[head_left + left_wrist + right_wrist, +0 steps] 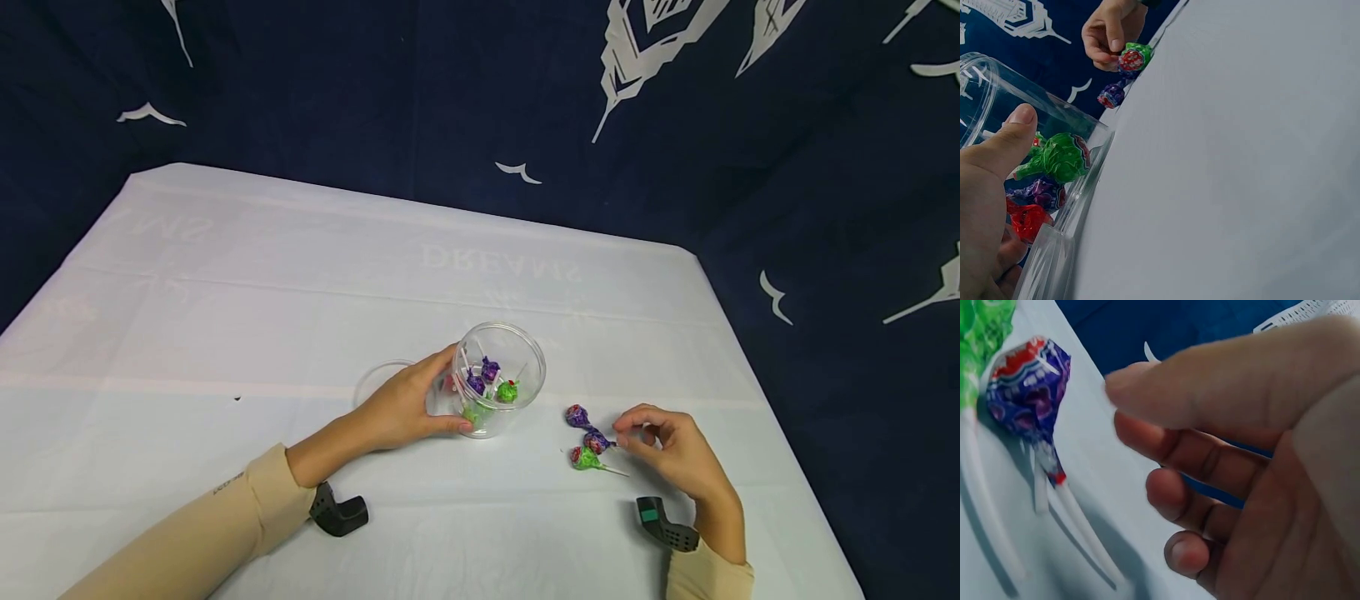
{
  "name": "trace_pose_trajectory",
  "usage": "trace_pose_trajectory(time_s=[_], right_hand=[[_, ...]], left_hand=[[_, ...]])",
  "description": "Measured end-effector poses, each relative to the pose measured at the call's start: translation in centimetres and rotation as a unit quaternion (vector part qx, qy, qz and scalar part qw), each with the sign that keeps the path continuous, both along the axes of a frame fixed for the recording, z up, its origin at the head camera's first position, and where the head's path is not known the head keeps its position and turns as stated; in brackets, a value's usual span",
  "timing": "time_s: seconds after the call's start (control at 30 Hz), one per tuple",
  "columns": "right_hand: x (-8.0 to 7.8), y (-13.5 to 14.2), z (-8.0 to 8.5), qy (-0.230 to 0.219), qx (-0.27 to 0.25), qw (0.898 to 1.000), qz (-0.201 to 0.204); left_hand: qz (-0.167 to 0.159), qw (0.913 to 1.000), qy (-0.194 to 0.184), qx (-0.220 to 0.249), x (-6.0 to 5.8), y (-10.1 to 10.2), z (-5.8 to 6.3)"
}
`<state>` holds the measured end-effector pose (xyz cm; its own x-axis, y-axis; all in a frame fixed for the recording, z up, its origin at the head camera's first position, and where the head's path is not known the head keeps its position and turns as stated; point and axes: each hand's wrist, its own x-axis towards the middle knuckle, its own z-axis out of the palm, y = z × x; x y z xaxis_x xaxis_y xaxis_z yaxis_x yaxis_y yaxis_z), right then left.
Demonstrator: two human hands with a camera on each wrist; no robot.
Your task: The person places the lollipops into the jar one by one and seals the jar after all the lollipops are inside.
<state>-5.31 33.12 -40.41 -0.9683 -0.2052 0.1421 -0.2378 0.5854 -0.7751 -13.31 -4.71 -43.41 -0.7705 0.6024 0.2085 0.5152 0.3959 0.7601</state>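
Note:
My left hand (401,407) grips a clear plastic jar (534,385) from its left side, the thumb across the front. Inside lie several wrapped lollipops: purple ones (490,368), green ones (507,391) and a red one (1027,220). To the right of the jar, two purple lollipops (577,416) and a green lollipop (585,457) rest on the white cloth. Just beside their sticks hovers my right hand (678,450), its fingers loosely bent. In the right wrist view, nothing is between thumb and fingers, and the nearest purple lollipop (1030,390) is apart from them.
A clear round lid (367,375) lies on the cloth behind my left hand, partly hidden by it. White cloth (225,333) covers the table, with a small dark speck (237,398) at the left. A dark blue patterned curtain (337,100) hangs beyond the table's far edge.

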Motion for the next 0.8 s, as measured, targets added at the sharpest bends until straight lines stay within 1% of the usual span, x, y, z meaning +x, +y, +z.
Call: trace_pose_trajectory(time_s=[0.2, 0.6, 0.8], right_hand=[[0.2, 0.3, -0.2, -0.033, 0.007, 0.999, 0.013], [0.4, 1.1, -0.4, -0.053, 0.058, 0.997, -0.008], [0.3, 1.2, -0.4, -0.065, 0.069, 0.995, -0.01]], left_hand=[[-0.001, 1.0, -0.001, 0.003, 0.0, 0.0, 0.0], [-0.003, 1.0, 0.003, 0.005, 0.0, 0.1, 0.0], [-0.002, 1.0, 0.001, 0.003, -0.1, 0.1, -0.1]])
